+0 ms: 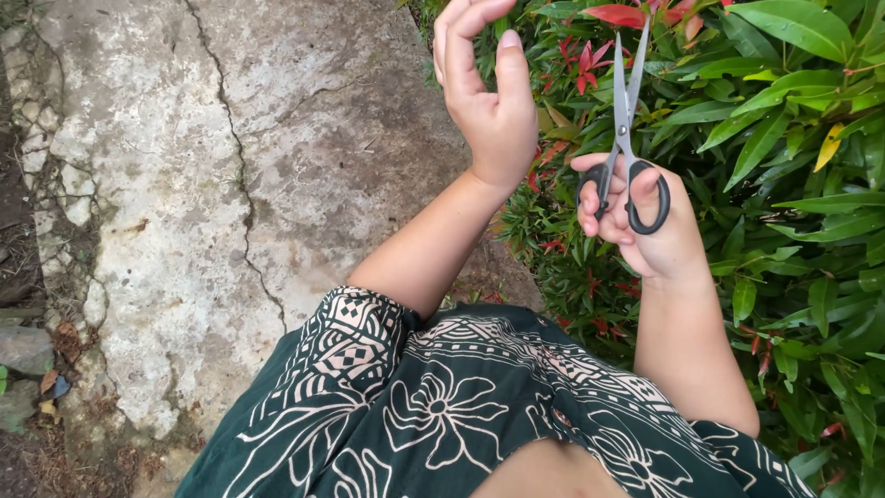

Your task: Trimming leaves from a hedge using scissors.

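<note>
My right hand (pixel 645 231) grips a pair of black-handled scissors (pixel 625 120), thumb and fingers through the loops. The blades are slightly apart and point up into a shrub (pixel 784 138) with green leaves and red young shoots. My left hand (pixel 489 92) is raised to the left of the scissors, fingers curled at the edge of the foliage near a leaf at the top. Whether it pinches a leaf cannot be told. Both forearms reach up from a dark green garment with a cream pattern (pixel 442 406).
A cracked, weathered concrete slab (pixel 230 184) fills the left half. Bare soil, stones and dry leaves (pixel 28 350) lie along its left edge. The shrub fills the whole right side, down to the lower right corner.
</note>
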